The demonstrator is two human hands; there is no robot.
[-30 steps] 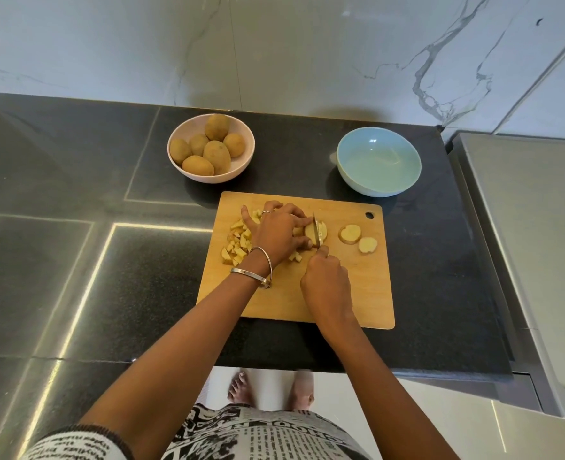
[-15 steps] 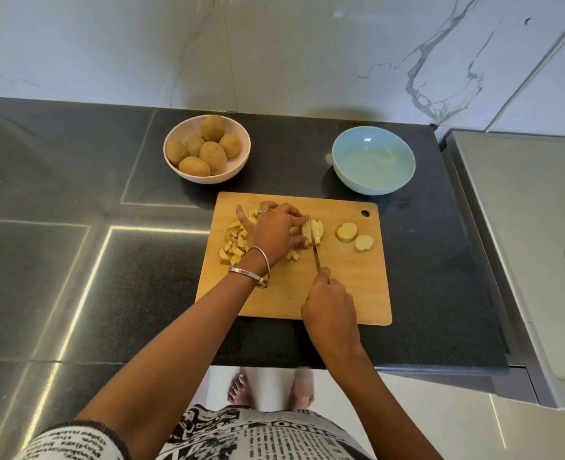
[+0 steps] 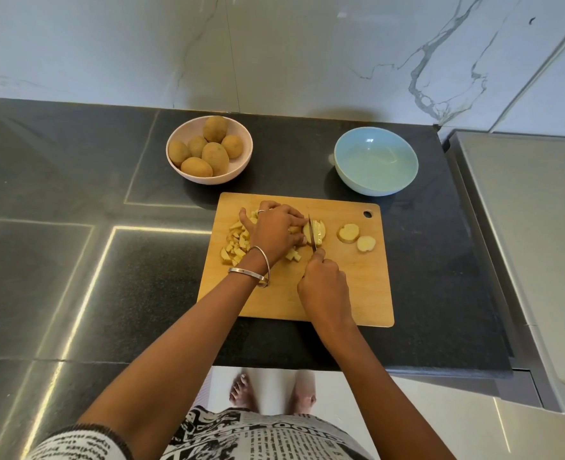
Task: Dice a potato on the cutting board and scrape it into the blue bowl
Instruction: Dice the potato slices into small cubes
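Observation:
A wooden cutting board (image 3: 351, 293) lies on the dark counter. My left hand (image 3: 274, 232) holds down a stack of potato slices (image 3: 319, 231) near the board's middle. My right hand (image 3: 322, 283) grips a knife (image 3: 311, 234) whose blade stands in that stack, right beside my left fingertips. A pile of diced potato (image 3: 236, 242) sits left of and partly under my left hand. Two round potato slices (image 3: 348, 232) lie apart on the board's right side. The blue bowl (image 3: 375, 161) stands empty behind the board's right corner.
A pink bowl (image 3: 241, 127) with several whole potatoes stands behind the board's left corner. A marble wall rises behind the counter. A grey steel surface (image 3: 533, 247) adjoins the counter on the right. The counter's front edge runs just below the board.
The knife was drawn back toward me half a second ago and now sits forward in the slice stack again. My left hand stayed on the potato.

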